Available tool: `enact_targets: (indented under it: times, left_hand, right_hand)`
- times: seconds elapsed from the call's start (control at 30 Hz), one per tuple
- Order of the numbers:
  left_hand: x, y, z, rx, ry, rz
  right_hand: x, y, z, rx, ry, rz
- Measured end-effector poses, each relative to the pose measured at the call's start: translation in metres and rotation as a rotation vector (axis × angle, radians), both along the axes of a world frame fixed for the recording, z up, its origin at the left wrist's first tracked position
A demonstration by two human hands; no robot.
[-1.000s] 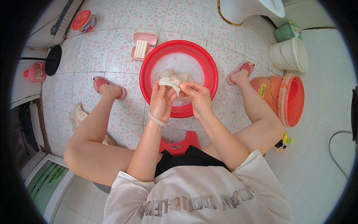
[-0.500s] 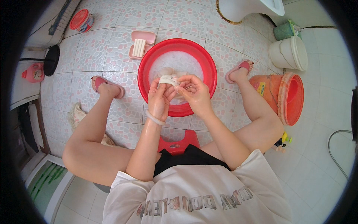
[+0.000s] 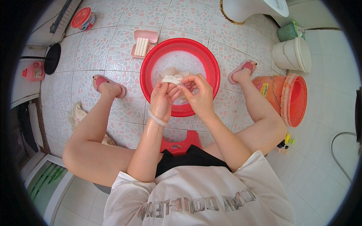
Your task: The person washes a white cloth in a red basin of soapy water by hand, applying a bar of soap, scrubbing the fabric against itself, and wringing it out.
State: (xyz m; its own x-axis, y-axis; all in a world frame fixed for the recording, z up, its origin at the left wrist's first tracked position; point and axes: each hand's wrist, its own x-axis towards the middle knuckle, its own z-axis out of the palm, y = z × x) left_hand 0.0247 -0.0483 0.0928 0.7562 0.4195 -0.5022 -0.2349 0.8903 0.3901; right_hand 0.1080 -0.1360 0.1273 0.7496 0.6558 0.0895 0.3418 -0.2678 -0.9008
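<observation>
A wet white cloth [image 3: 172, 79] with a band-like edge is stretched between my two hands, over a red basin [image 3: 146, 60] of sudsy water [image 3: 181, 60]. My left hand [image 3: 163, 98], with a pale bangle [image 3: 157, 118] at the wrist, is closed on the cloth's left part, thumb on top. Thumb and fingers of my right hand [image 3: 198, 96] pinch its right end. More of the whitish fabric hangs or floats just beyond the hands in the suds; its full shape is hidden.
A pink soap box [image 3: 148, 35] with a ridged white bar [image 3: 141, 47] lies left of the basin. An orange bucket [image 3: 296, 100] on its side and a white bucket [image 3: 292, 54] are at the right. A red stool [image 3: 181, 143] is under me; a lidded tub [image 3: 83, 19] stands far left.
My right fingers have shifted slightly along the cloth's edge, with the grip kept. Otherwise the scene looks the same, apart from a slight shift of the view.
</observation>
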Motion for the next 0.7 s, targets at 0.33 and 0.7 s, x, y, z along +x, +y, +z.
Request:
enact_targets:
  times: [0.33,0.7]
  left_hand:
    - [0.0,-0.003,-0.002,0.213,0.138,0.014]
    - [0.0,-0.003,-0.002,0.168,0.09,-0.001]
  right_hand:
    - [0.008,0.0,-0.005,-0.072,0.29,-0.015]
    - [0.013,-0.004,-0.011,0.045,0.627,-0.086]
